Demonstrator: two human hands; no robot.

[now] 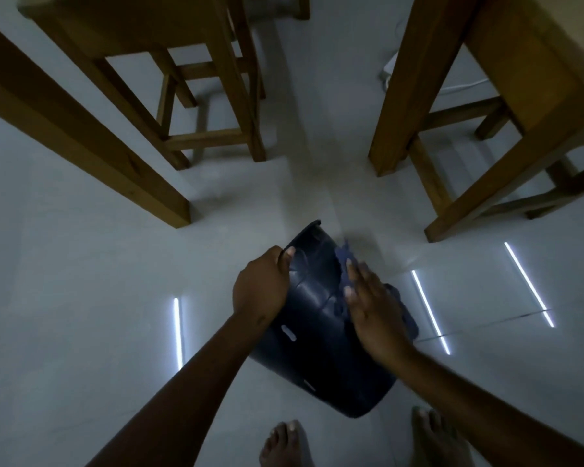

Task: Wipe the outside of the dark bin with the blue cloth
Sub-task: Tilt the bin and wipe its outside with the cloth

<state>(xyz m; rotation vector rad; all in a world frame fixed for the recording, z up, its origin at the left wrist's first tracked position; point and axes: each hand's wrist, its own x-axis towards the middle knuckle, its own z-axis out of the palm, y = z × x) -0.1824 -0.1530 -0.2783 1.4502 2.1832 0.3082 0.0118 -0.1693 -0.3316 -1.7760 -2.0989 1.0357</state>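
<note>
Bin [314, 318] first: dark and glossy, it is lying tilted on its side on the pale tiled floor [81, 298], its mouth pointing away from you and its base close to your bare feet [285, 444]. Your left hand [262, 286] is closing its grip over the rim on the left, thumb on the outer wall and fingers curled out of sight over the edge. Your right hand [373, 306] is lying flat and spread against the bin's right side, pressing the blue cloth [343, 261] onto the outer wall; that grip is wide open, pinning rather than pinching. The cloth is showing past your fingertips and seemingly also under your palm, though in this dim, blurred view its edges are hard to make out. Wooden stool legs [216, 123] and table legs [405, 106] are standing beyond the bin, well apart from it.
</note>
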